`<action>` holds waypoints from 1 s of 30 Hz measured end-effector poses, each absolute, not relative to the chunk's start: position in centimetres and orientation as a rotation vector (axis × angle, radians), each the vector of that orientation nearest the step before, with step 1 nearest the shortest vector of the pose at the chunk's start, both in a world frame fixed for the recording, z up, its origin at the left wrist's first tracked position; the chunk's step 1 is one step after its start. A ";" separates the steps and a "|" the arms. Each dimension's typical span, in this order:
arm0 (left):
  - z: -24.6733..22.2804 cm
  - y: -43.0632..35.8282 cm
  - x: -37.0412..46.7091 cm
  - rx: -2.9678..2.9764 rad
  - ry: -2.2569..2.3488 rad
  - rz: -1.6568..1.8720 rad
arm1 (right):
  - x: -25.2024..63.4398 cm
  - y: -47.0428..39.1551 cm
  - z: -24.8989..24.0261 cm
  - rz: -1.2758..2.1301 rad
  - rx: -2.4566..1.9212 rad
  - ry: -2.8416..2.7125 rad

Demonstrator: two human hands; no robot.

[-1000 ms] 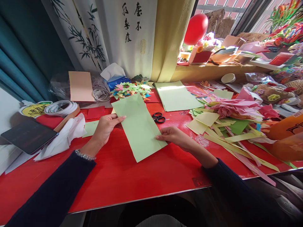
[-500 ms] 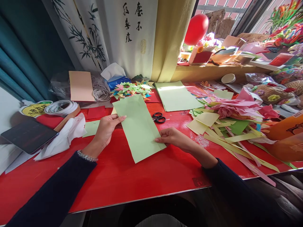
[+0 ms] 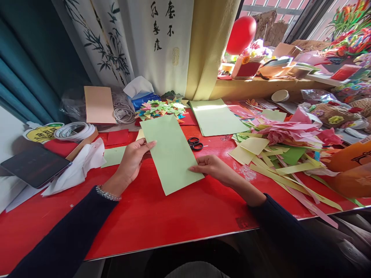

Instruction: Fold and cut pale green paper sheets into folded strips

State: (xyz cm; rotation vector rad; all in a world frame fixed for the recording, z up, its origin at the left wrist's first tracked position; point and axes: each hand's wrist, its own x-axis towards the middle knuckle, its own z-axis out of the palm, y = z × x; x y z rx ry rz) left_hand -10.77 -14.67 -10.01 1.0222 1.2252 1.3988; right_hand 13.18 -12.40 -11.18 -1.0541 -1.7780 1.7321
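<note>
A light green paper sheet (image 3: pixel 172 154) is held tilted above the red table (image 3: pixel 162 227). My left hand (image 3: pixel 131 162) pinches its left edge between thumb and fingers. At its lower right corner, my right hand (image 3: pixel 211 168) grips the sheet the same way. Black-handled scissors (image 3: pixel 195 144) lie just right of the sheet, their blades hidden. Behind it sits a pile of small folded paper pieces (image 3: pixel 162 109), with a stack of green sheets (image 3: pixel 217 117) to the right.
Paper strips and scraps (image 3: pixel 278 154) cover the right side, beside orange bottles (image 3: pixel 352 154). On the left are a black flat device (image 3: pixel 34 166), white tape rolls (image 3: pixel 74 132) and crumpled tissue (image 3: pixel 78 170). A red balloon (image 3: pixel 241 35) is by the window.
The held sheet has turned slightly and its lower edge has risen a little. My left hand has shifted slightly right, while both hands keep their grip.
</note>
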 end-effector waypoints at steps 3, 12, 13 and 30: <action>-9.6 -15.2 -9.9 1.024 1.140 1.293 | 13.2 -12.5 -11.0 1.756 -1.019 -1.667; -10.7 -15.9 -8.5 1.005 1.127 1.168 | 13.2 -12.2 -11.4 1.671 -1.111 -1.712; -10.9 -16.0 -8.6 0.999 1.141 1.143 | 13.2 -12.2 -11.4 1.703 -1.123 -1.712; -10.7 -16.2 -8.3 1.006 1.167 0.918 | 12.2 -11.7 -11.6 1.657 -1.057 -1.368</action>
